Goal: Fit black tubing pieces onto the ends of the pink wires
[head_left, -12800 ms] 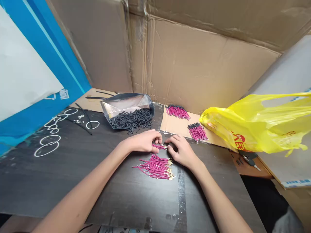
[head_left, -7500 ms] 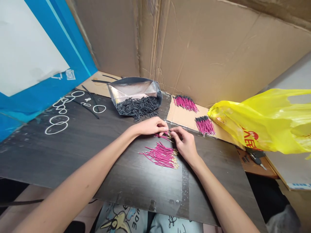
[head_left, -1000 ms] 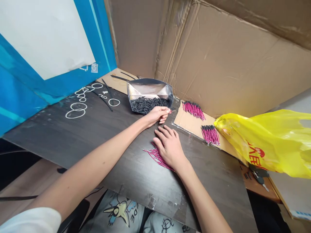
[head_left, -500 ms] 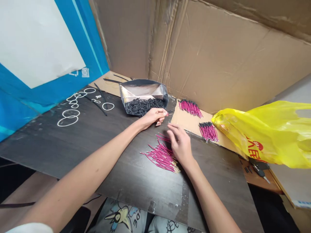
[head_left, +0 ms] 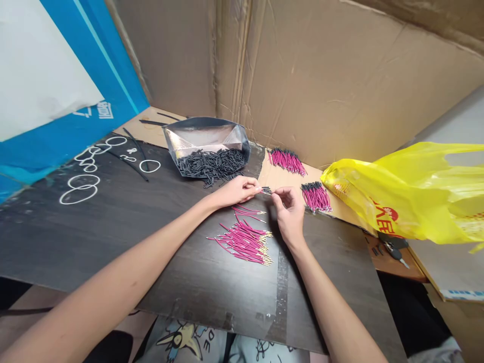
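My left hand (head_left: 244,191) is closed in a pinch on a few thin red wires, whose black-sleeved ends (head_left: 266,189) stick out to the right past the fingertips. My right hand (head_left: 290,209) meets it from the right, thumb and forefinger pinched on the tip of a thin wire that spans the small gap. Below both hands lies a loose pile of red wires (head_left: 244,241) with gold-coloured tips to the right. Behind my left hand, an open dark box (head_left: 172,151) holds many short black tube pieces (head_left: 212,162), some spilling over its front edge.
Two bundles of black-ended red wires, one farther back (head_left: 286,161) and one nearer (head_left: 316,196), lie on cardboard. A yellow plastic bag (head_left: 412,191) is at the right, near a key (head_left: 395,252). White rings (head_left: 79,189) and black tubes lie left; cardboard walls (head_left: 321,75) rise behind.
My right hand has moved up from beside the wire pile and closed its fingertips near the left hand's wires. Several black-sleeved ends now show at the left fingertips. The view has shifted slightly.
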`<action>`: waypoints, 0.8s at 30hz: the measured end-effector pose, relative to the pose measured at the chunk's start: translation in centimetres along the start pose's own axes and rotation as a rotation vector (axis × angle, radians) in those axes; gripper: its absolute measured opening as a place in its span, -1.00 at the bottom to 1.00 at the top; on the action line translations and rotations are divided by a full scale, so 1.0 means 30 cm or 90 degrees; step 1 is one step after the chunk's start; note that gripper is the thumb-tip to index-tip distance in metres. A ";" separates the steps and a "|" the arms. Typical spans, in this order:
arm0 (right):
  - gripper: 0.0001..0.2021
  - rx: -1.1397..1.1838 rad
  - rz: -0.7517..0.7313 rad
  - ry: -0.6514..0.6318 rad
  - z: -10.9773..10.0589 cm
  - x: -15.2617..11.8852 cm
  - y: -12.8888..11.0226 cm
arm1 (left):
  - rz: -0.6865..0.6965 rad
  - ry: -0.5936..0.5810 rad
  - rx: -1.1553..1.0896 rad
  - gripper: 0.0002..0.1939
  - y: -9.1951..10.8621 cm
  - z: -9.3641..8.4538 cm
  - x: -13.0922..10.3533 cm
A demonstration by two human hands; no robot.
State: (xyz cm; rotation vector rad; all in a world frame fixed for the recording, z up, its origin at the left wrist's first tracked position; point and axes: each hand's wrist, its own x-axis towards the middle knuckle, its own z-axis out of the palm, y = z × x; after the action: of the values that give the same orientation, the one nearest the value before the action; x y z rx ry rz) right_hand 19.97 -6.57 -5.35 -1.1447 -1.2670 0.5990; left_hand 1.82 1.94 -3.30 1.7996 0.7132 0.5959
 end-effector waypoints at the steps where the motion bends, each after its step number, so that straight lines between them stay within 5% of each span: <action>1: -0.89 0.006 -0.001 0.001 0.000 0.000 0.001 | 0.001 -0.002 -0.002 -0.68 -0.002 -0.002 0.000; 24: -0.91 0.018 0.014 0.021 0.001 -0.008 -0.006 | -0.002 0.010 -0.009 -0.68 -0.015 0.011 0.005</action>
State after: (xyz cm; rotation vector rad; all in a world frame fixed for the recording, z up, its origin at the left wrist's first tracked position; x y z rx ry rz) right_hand 19.84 -6.85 -5.29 -1.1422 -1.2151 0.6101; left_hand 2.06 1.94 -3.82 1.7820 0.7202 0.6132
